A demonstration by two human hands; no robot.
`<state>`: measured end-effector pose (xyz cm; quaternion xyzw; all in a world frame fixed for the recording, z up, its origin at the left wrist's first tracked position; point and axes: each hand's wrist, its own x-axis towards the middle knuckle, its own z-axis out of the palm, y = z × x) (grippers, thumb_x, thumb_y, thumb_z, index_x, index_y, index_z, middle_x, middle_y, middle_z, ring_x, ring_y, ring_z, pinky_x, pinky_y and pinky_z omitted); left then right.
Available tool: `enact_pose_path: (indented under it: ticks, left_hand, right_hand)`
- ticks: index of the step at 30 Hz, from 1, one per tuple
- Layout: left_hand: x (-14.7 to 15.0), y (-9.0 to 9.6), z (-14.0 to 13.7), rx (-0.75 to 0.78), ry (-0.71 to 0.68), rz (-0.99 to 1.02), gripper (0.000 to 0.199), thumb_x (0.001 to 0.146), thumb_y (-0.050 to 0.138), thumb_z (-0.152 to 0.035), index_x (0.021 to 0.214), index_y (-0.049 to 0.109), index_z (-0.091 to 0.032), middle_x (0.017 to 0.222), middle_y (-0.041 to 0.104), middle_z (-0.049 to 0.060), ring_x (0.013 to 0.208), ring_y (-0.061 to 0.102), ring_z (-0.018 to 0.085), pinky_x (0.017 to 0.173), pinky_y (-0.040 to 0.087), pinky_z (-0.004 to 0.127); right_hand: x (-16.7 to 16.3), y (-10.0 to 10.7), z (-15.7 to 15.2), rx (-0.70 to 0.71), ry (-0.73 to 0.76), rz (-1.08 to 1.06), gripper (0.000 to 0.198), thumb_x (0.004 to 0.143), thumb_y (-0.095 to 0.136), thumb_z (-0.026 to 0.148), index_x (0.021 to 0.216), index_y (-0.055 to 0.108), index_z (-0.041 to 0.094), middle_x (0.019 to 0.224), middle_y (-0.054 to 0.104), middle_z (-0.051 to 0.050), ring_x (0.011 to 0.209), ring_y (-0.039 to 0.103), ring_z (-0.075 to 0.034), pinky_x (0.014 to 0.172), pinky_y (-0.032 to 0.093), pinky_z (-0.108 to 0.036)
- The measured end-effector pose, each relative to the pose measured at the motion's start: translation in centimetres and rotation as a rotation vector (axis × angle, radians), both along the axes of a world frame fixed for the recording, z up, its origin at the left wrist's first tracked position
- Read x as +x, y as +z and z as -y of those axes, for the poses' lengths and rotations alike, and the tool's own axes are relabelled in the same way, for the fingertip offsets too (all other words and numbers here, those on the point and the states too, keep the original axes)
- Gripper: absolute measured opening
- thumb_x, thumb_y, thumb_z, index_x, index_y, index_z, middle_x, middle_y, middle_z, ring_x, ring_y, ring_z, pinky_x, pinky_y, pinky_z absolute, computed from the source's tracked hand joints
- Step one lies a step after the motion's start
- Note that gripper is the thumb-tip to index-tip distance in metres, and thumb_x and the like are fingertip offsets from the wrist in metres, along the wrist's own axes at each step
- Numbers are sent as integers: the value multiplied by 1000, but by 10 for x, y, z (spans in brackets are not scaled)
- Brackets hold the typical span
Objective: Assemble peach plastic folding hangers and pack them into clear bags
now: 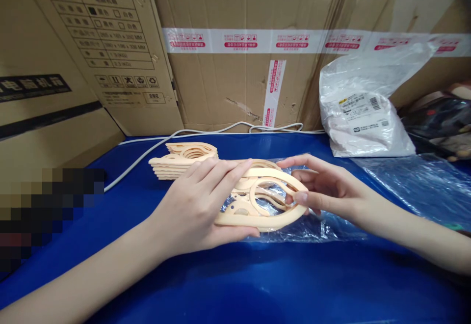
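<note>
Between my hands is a cream plastic piece (270, 223), a rounded loop with curved inner strips that looks like a folded travel hanger. My left hand (200, 203) wraps over its left part, fingers on top and thumb along the near edge. My right hand (320, 191) pinches its rounded right end between thumb and fingers. Behind and below it lie more cream pieces of the same kind, partly hidden by my left hand, on a clear plastic bag (331, 230). Left of my left hand stands a neat stack of such pieces (169, 169).
Blue covering (235, 280) spreads over the table. Large cardboard boxes (228, 83) wall off the back and left. A white cable (143, 159) runs along the back. At the right are a white labelled parcel bag (368, 122), clear plastic film (415, 186) and a dark bundle (437, 122).
</note>
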<state>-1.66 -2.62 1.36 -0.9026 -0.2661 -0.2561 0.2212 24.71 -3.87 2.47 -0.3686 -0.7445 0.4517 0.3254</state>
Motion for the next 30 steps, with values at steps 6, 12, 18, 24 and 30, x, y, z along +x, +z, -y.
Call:
enact_pose_path:
  ticks: [6, 12, 18, 24, 30]
  left_hand:
    - [14, -5, 11, -38, -37, 42, 77, 84, 57, -64, 133, 44, -6, 120, 63, 19, 106, 59, 32, 92, 46, 44]
    - [23, -8, 16, -78, -27, 30, 81, 83, 58, -64, 133, 44, -3, 126, 60, 21, 113, 56, 33, 97, 45, 44]
    - [4, 3, 5, -145, 37, -90, 75, 88, 60, -44, 150, 26, -17, 157, 25, 15, 144, 22, 35, 115, 27, 53]
    - [-22, 20, -8, -581, 18, -88, 40, 87, 63, -42, 124, 54, -28, 132, 55, 6, 116, 54, 26, 93, 49, 37]
    - [-24, 19, -8, -853, 153, -159, 28, 89, 55, -48, 77, 56, -22, 66, 56, -3, 55, 49, 12, 48, 33, 23]
  right_hand:
    - [-2, 3, 14, 745, 12, 460, 73, 80, 72, 40, 141, 36, 29, 143, 47, -9, 130, 46, -27, 102, 46, -37]
    - [-8, 2, 20, 901, -8, 631, 70, 83, 66, 34, 143, 32, 26, 138, 51, -11, 121, 51, -31, 92, 49, -43]
    - [30, 12, -6, 755, -123, 695, 77, 77, 64, 27, 146, 29, 28, 132, 54, -11, 118, 55, -32, 88, 54, -43]
    - [106, 21, -47, 666, -268, 870, 80, 73, 68, 33, 145, 34, 26, 117, 62, -15, 96, 65, -34, 76, 57, -39]
    - [110, 21, -41, 431, -6, 784, 71, 81, 65, 23, 145, 35, 30, 135, 55, -13, 116, 60, -29, 79, 56, -26]
